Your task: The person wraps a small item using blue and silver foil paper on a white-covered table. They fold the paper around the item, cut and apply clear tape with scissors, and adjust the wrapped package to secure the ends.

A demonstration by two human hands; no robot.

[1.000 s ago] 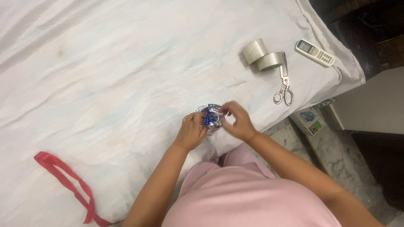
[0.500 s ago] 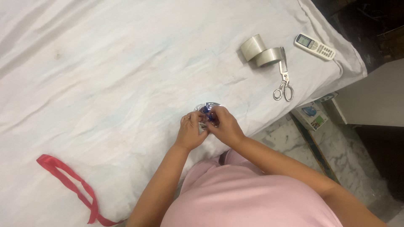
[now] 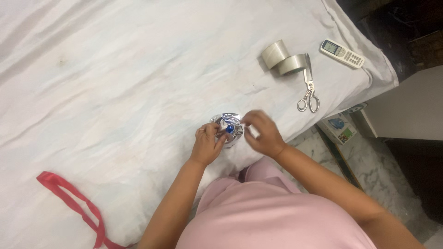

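Lifting my right hand [image 3: 263, 133] off, fingers loosely apart, I see my left hand [image 3: 207, 143] pinching the crinkled silver foil bundle [image 3: 230, 125], blue showing.

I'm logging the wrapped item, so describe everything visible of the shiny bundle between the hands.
The shiny bundle is a small crumpled wad of silvery, foil-like wrap with blue showing at its middle. It sits on the white sheet near the bed's edge. The left hand pinches its near side; the right hand touches its right edge.

Head camera looks steeply down, fairly near, onto the bed [image 3: 138, 69].
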